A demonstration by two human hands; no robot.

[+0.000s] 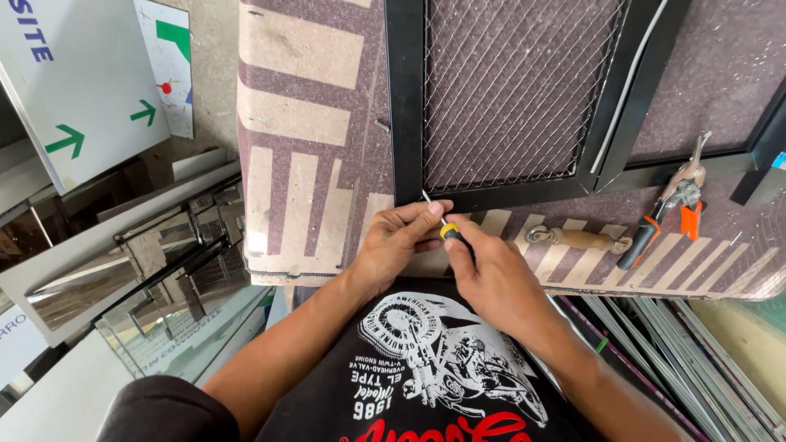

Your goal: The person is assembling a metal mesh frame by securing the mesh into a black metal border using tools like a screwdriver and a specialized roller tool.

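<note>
1. The screwdriver [446, 229] is slim, with a yellow and black handle and a thin bright shaft that runs up and to the left. Its tip meets the near left corner of the frame [407, 106].
2. The right hand [491, 274] is closed around the handle, with the fingers curled over the black part (most of the handle is hidden under them).
3. The left hand [399, 241] lies just left of the right one. Its fingertips are pinched on the shaft near the yellow collar, and the thumb is pressed close to the frame's near edge.
4. The frame is black metal, rectangular, and lies flat on the bench [303, 123]. It is filled with fine wire mesh [508, 90] in a diamond pattern.
5. The bench top is covered in dark purplish felt, worn through to pale strips along the left and near sides.
6. To the right of the hands, on the bench, lies a roller [577, 239] with a wooden handle. Farther right lie snips [667, 205] with orange and black grips.
7. A second frame [770, 143] shows at the far right edge.
8. Glass sheets [164, 319] stand near left, below the bench.
</note>
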